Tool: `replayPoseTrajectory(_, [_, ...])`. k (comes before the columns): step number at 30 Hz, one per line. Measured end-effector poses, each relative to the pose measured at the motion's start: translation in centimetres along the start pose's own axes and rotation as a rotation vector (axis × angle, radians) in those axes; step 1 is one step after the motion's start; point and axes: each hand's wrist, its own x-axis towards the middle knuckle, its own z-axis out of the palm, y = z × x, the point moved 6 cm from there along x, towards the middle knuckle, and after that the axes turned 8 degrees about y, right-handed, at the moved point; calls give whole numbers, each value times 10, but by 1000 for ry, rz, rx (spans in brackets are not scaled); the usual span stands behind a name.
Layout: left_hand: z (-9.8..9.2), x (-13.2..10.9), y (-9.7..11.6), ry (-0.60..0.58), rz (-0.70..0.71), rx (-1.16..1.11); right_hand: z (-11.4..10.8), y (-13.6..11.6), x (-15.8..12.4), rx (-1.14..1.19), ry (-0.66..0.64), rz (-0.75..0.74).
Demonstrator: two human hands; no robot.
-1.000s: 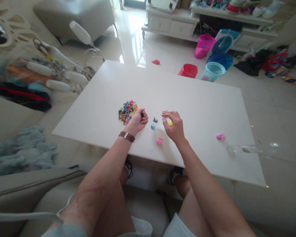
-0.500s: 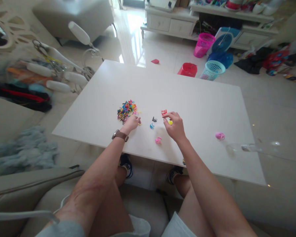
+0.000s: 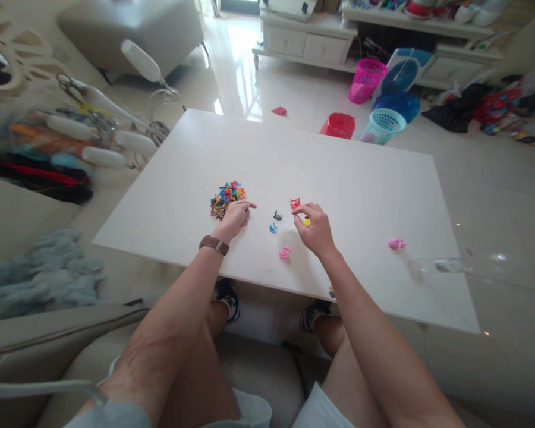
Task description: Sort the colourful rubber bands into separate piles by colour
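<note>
A heap of small colourful bands (image 3: 226, 197) lies on the white table (image 3: 365, 172). My left hand (image 3: 234, 219), with a brown watch at the wrist, rests at the heap's right edge. Its index finger is stretched out to the right and the other fingers are curled under. Nothing shows in it. My right hand (image 3: 315, 229) is curled in a pinch over a small yellow band (image 3: 307, 221), just below a red band (image 3: 295, 203). Between the hands lie a black band (image 3: 277, 215), a blue band (image 3: 273, 227) and a pink band (image 3: 285, 253).
A larger pink piece (image 3: 396, 244) and a clear plastic item (image 3: 450, 266) lie at the table's right. On the floor beyond stand a red tub (image 3: 339, 125), a teal basket (image 3: 383, 126) and a pink basket (image 3: 366, 80). A rack with clutter (image 3: 84, 128) is at the left.
My left hand left its fist near the middle, moved left to the heap and stretched out its index finger. My right hand stayed in place.
</note>
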Motion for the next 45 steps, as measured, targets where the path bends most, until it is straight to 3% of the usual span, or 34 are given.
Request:
replayPoseTrajectory(3, [30,-21,1,-182,-285,-597,2,-2,0,-4,-5,-1])
replayPoseTrajectory(5, [43,-32,3,-194,-386,-842,4,-6,0,2,-7,-26])
replayPoseTrajectory(8, [52,-38,0,-127,-407,-975,5,-16,1,28,-2,-91])
replayPoseTrajectory(14, [66,-45,-4,-215,-369,-970,15,-20,-1,54,-53,-142])
replayPoseTrajectory(23, [78,-57,-8,-286,-360,-758,34,-16,-9,118,-150,-168])
replayPoseTrajectory(37, [86,-61,-12,-321,-418,-732,21,-18,-1,166,-48,44])
replayPoseTrajectory(45, [88,-60,-15,-397,-428,-725,28,-10,-4,98,-162,-23])
